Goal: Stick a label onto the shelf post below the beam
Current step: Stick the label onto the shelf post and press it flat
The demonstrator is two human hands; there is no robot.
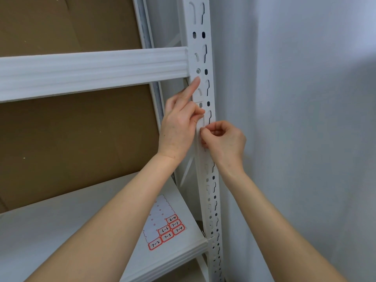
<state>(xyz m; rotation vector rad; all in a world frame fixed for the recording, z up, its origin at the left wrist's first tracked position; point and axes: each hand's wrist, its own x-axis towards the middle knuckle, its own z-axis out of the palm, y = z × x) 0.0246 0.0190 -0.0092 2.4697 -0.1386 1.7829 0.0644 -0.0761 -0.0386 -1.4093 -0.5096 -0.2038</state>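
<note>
Label (199, 94) upright along post (212, 180), left hand (179, 127) forefinger pressing top, right hand (223, 139) pinching bottom end

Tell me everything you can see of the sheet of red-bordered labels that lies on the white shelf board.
The white label sheet is thin paper, lying flat and skewed on the white shelf board, near its front right corner, beside the white perforated metal post. Most of it is bare backing with outlines of removed labels. Six red-bordered labels remain at its near end, handwritten in black: 6-4, 7-1, 6-6, 7-4, 7-3, 7-2. Only the board is seen touching it.
</note>
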